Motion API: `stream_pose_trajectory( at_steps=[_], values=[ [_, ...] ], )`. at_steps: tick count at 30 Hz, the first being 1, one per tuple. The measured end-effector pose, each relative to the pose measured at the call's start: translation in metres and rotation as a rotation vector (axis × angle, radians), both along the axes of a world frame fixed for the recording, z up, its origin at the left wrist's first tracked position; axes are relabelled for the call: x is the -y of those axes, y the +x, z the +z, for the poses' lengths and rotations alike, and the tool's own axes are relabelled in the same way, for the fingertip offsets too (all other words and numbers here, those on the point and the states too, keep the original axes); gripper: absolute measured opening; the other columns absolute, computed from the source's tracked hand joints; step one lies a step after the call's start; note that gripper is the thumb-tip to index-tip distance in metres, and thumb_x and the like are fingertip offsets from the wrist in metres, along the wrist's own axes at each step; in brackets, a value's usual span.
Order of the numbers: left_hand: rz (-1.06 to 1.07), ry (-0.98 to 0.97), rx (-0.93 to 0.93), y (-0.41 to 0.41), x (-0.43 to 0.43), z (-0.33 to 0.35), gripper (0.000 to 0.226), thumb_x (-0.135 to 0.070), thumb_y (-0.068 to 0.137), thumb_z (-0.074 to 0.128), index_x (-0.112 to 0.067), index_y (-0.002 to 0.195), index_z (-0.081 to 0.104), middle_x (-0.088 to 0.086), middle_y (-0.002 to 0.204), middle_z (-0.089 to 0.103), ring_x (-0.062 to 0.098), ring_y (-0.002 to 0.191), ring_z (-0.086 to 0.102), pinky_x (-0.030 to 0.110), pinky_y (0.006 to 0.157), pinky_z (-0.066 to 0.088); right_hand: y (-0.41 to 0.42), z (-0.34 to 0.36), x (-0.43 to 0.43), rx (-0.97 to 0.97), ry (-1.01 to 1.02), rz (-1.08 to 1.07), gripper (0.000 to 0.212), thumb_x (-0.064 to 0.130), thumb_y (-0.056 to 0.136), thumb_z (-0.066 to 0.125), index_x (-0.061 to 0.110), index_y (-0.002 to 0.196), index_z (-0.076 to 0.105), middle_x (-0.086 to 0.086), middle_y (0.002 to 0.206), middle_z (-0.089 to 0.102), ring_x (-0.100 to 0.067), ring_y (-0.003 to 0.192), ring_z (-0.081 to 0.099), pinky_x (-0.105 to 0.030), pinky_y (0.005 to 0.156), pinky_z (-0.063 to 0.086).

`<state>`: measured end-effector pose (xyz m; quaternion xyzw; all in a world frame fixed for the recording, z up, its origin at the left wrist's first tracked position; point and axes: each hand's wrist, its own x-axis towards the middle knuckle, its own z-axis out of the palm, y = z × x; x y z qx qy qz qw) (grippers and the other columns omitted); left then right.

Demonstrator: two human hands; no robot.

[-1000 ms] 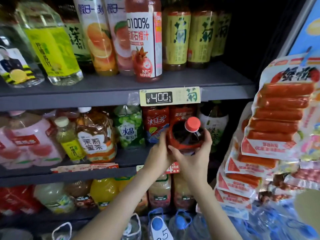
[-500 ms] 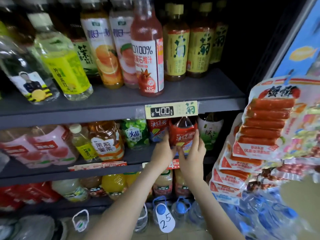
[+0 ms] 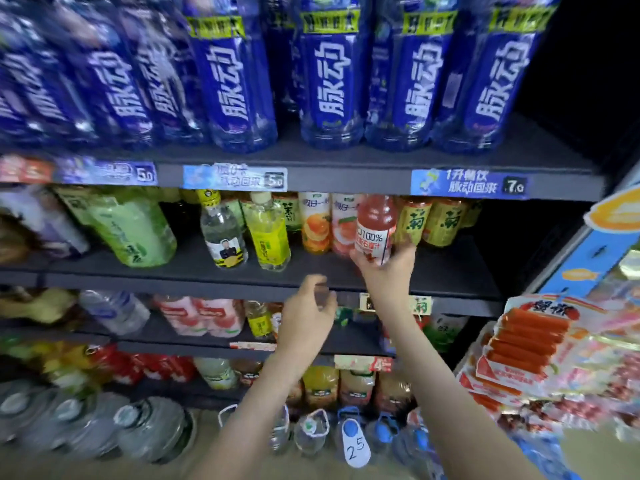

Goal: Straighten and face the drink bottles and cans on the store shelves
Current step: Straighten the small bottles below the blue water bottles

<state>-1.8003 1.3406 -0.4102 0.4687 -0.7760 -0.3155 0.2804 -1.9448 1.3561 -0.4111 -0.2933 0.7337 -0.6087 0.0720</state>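
Note:
My right hand (image 3: 386, 268) grips the base of a red pomegranate juice bottle (image 3: 375, 225) with a white label, on the second shelf (image 3: 242, 277) from the top. To its left stand two pale orange and pink juice bottles (image 3: 314, 223), to its right several yellow-labelled tea bottles (image 3: 445, 221). My left hand (image 3: 306, 313) hovers below and left of that bottle, in front of the shelf edge, its fingers loosely curled and holding nothing. A clear bottle (image 3: 225, 233) and a yellow-green lemon drink (image 3: 268, 233) stand further left.
Large blue-labelled bottles (image 3: 332, 81) fill the top shelf. Lower shelves hold pink, red and yellow drinks (image 3: 204, 315). Water jugs (image 3: 353, 438) stand on the floor. Hanging sausage packs (image 3: 526, 344) crowd the right side.
Both hands left the red iced tea bottle on the lower shelf and rose. My right hand now holds the pomegranate juice bottle one shelf higher. The view has tilted upward.

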Motion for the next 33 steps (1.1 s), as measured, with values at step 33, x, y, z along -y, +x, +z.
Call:
stream_pose_trajectory(
  at_steps=[33],
  values=[
    [0.131,0.091,-0.2,0.458,0.093,0.185,0.084,-0.035,0.067,0.083,-0.04,0.138,0.04,-0.021,0.115,0.064,-0.007,0.105,0.058,0.027,0.095,0.049,0.435,0.188,0.107,0.049,0.091,0.97,0.05,0.019,0.066,0.084,0.02,0.111,0.062,0.006,0.104,0.071,-0.003,0.093,0.066,-0.023,0.084,0.052]
  ],
)
